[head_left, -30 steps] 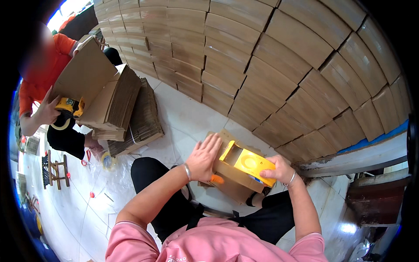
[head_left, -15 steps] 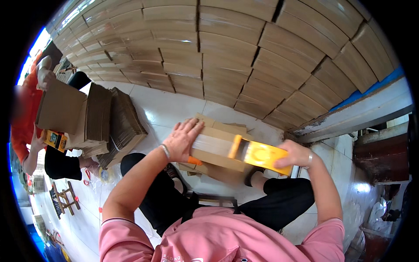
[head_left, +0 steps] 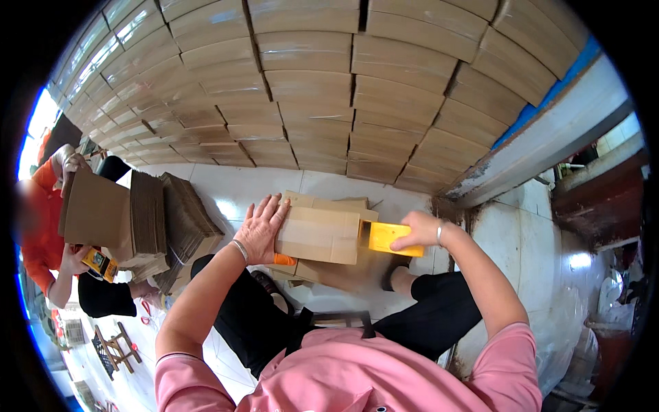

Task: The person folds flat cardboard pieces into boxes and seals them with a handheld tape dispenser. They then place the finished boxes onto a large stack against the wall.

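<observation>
The left hand lies flat, its fingers spread open, on the near-left end of a brown cardboard box that rests over the person's lap, above the white tiled floor. The right hand has its fingers curled around the outer end of a yellow carton, which sticks out of the box's right end. As far as I can judge, the carton is partly inside and partly out, so the work at that open end is not finished. A small orange thing shows under the box's near edge. Behind, a wall of stacked cardboard boxes rises. At the left, another person's hands hold a flat carton beside a pile of folded cardboard.
</observation>
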Demonstrator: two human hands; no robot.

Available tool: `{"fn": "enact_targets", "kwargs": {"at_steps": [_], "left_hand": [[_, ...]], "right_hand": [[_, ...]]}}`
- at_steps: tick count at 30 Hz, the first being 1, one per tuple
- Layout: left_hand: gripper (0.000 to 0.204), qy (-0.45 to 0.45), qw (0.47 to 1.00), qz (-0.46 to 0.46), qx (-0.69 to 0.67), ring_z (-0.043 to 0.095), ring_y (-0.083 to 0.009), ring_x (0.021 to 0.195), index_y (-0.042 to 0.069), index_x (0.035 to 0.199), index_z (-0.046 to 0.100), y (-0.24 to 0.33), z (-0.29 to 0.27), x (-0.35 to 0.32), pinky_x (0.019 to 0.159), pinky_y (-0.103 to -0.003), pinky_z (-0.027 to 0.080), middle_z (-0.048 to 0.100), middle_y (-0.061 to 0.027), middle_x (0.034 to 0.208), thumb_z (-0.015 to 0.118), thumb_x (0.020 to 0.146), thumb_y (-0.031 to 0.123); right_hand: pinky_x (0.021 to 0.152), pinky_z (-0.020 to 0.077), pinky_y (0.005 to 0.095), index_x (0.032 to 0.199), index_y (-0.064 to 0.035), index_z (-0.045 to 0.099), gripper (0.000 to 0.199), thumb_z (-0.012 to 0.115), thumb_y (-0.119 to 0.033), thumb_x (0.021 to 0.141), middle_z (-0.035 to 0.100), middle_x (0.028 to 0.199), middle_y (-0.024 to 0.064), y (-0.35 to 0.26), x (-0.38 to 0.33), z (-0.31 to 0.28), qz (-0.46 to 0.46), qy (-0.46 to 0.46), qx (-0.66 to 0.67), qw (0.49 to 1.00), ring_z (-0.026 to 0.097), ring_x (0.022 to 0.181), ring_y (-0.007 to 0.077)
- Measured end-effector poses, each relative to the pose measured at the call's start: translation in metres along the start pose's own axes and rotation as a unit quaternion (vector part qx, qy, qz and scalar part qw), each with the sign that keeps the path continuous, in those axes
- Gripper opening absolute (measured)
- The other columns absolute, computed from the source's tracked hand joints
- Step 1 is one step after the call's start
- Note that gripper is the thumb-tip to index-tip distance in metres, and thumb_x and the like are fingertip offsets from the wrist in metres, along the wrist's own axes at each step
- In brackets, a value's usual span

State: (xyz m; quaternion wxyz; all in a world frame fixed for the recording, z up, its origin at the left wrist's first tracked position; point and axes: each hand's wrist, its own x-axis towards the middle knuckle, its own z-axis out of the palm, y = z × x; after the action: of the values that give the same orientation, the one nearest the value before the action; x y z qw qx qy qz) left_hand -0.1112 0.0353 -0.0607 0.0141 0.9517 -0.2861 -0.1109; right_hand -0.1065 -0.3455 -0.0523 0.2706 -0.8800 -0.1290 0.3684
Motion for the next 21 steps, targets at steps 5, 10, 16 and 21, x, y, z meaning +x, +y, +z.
{"fn": "enact_targets", "kwargs": {"at_steps": [5, 10, 16, 21], "left_hand": [[0.126, 0.008, 0.996, 0.032, 0.077, 0.016, -0.0409, 0.138, 0.003, 0.145, 0.017, 0.013, -0.001, 0.004, 0.108, -0.058, 0.019, 0.017, -0.0251, 0.148, 0.068, 0.054, 0.074], [0.115, 0.004, 0.994, 0.061, 0.088, 0.016, -0.0426, 0.138, 0.014, 0.148, 0.015, 0.055, 0.0, 0.006, 0.106, -0.061, 0.017, 0.016, -0.0253, 0.149, 0.063, 0.061, 0.073], [0.109, 0.007, 0.99, 0.087, 0.112, 0.024, -0.0451, 0.132, 0.029, 0.148, 0.013, 0.11, 0.0, 0.015, 0.1, -0.068, 0.02, 0.024, -0.0265, 0.143, 0.071, 0.061, 0.062], [0.105, 0.026, 0.988, 0.093, 0.124, 0.026, -0.04, 0.131, 0.026, 0.147, 0.018, 0.128, -0.011, 0.02, 0.1, -0.068, 0.02, 0.029, -0.0192, 0.142, 0.071, 0.062, 0.058]], "right_hand": [[0.063, 0.0496, 0.0352, 0.077, 0.0041, 0.068, 0.057, 0.074, -0.05, 0.059, 0.065, 0.071, 0.0187, -0.036, -0.004, 0.001, 0.027, 0.028, -0.103, 0.994, 0.063, 0.065, 0.0283], [0.071, 0.0519, 0.0375, 0.087, 0.0003, 0.069, 0.053, 0.072, -0.045, 0.059, 0.068, 0.086, 0.0176, -0.071, -0.015, 0.017, 0.094, 0.067, -0.163, 0.98, 0.066, 0.076, 0.0292], [0.075, 0.0526, 0.0364, 0.101, -0.0082, 0.068, 0.036, 0.062, -0.023, 0.069, 0.068, 0.096, 0.0138, -0.073, 0.003, 0.079, 0.129, 0.154, -0.224, 0.954, 0.066, 0.092, 0.0266], [0.075, 0.0523, 0.0383, 0.093, -0.0106, 0.071, 0.026, 0.061, -0.023, 0.072, 0.068, 0.096, 0.0144, -0.061, 0.006, 0.073, 0.156, 0.157, -0.217, 0.951, 0.066, 0.091, 0.0291]]}}
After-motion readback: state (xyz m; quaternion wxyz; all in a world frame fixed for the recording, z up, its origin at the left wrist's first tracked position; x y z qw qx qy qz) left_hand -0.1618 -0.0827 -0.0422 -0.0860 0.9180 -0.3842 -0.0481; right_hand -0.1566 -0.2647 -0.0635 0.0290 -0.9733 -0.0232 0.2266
